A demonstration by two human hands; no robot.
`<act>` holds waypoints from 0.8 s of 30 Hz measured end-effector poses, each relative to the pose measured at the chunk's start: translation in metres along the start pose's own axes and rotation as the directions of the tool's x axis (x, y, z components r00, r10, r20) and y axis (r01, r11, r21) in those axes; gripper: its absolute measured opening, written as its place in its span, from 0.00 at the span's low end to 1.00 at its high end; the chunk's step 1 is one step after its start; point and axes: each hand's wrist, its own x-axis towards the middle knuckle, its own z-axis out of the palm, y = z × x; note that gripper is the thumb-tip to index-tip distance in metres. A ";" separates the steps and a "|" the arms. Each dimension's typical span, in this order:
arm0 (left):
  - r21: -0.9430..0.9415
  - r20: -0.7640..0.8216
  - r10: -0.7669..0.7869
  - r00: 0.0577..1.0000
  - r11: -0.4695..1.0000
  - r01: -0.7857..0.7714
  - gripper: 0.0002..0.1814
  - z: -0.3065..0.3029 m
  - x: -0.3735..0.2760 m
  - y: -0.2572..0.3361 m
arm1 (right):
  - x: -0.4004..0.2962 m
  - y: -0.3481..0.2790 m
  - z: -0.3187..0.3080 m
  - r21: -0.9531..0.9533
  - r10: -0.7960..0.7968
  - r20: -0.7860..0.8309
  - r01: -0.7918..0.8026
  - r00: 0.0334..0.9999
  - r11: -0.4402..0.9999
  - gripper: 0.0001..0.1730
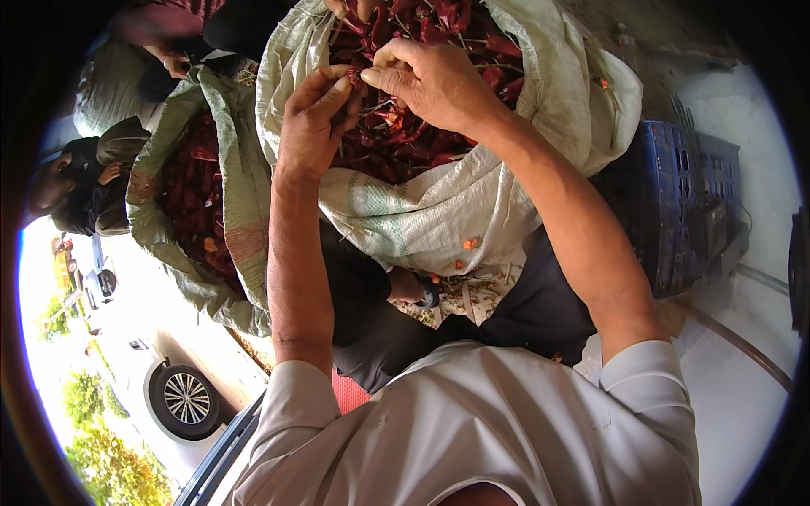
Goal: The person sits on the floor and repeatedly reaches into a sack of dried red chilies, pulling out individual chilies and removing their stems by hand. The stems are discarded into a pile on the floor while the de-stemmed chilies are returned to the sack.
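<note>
Between the thumb and fingers of my left hand (316, 120) is a dried red chili pepper (354, 77), mostly covered by the fingers. My right hand (433, 82) pinches at the pepper's end, thumb against forefinger; the exact spot gripped is hidden. Both hands are over the mouth of a large white woven sack (405, 212) with its rim rolled down. Many dried red chili peppers (405, 142) with thin stems fill it. The sack stands between my knees.
Another person's hand (354, 7) reaches into the sack's far side. At left stands a second woven sack (243, 190) of red chilies, with people seated beyond. Blue plastic crates (664, 209) are stacked at right. Stems and scraps litter the floor (468, 297). A white car (136, 392) is outside.
</note>
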 end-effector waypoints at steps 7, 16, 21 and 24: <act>0.196 -0.010 -0.015 1.000 0.980 0.017 0.08 0.007 -0.003 -0.002 | -0.002 0.010 0.004 -0.065 -0.130 0.073 0.135 0.989 0.989 0.13; 0.610 -0.089 0.183 0.979 0.787 -0.092 0.04 0.014 -0.018 -0.005 | -0.013 0.016 0.017 -0.179 -0.286 0.177 0.316 0.942 0.932 0.10; 0.769 -0.033 0.379 0.925 0.601 -0.219 0.04 0.020 -0.022 -0.011 | -0.018 0.020 0.027 -0.357 -0.311 0.194 0.363 0.930 0.861 0.09; 0.801 -0.010 0.448 0.894 0.539 -0.262 0.03 0.031 -0.025 -0.007 | -0.017 0.016 0.031 -0.191 -0.221 0.090 0.235 0.971 0.953 0.09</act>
